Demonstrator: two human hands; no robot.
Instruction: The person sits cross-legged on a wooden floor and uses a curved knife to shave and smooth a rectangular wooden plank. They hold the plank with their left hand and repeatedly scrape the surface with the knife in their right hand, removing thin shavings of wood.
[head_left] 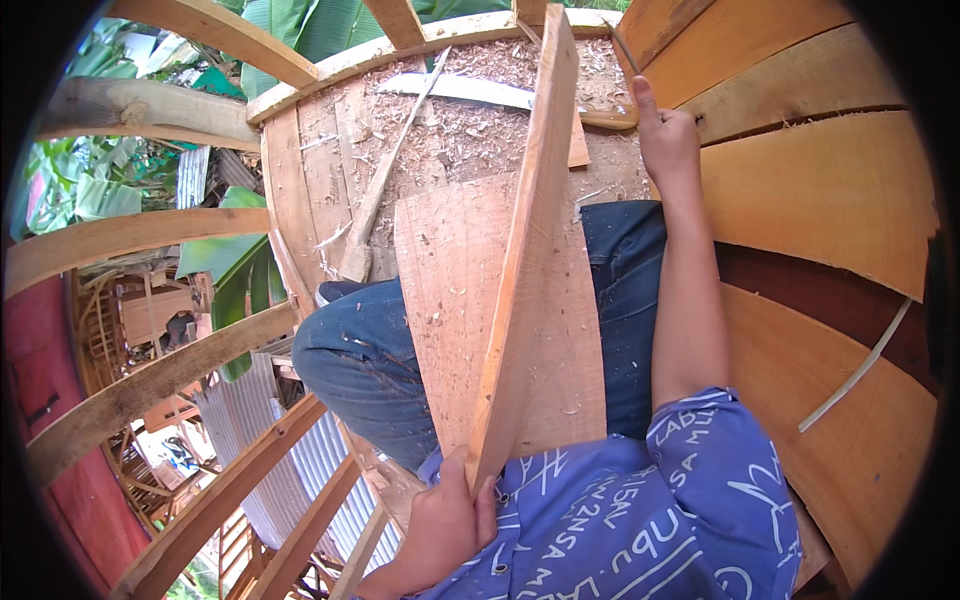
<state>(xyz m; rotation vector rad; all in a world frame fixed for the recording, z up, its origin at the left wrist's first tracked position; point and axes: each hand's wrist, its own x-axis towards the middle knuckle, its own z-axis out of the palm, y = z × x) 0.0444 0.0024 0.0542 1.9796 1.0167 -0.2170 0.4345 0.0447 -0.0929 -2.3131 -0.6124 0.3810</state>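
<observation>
Blue cloth made the person's shirt (610,520), and across it ran white lettering and loose, scribble-like lines, partly lost in the folds. The plank (525,260) was of pale brown wood, long, narrow and straight, with a lighter edge turned up. It stood on edge above a wider, flat board (450,290), which lay over the jeans (350,335) and carried small chips. The left grip (450,525) was grasping the near end of the plank, between thumb and fingers. The right grip (668,135) was curled, its thumb raised beside a thin dark strip (624,48); whether it held this strip, one could not tell. Curly shavings (480,140) covered the floor ahead, around a whitish curved strip (455,88) and a slender stick (405,150). Smooth orange-brown boards (810,190) formed the right wall.
</observation>
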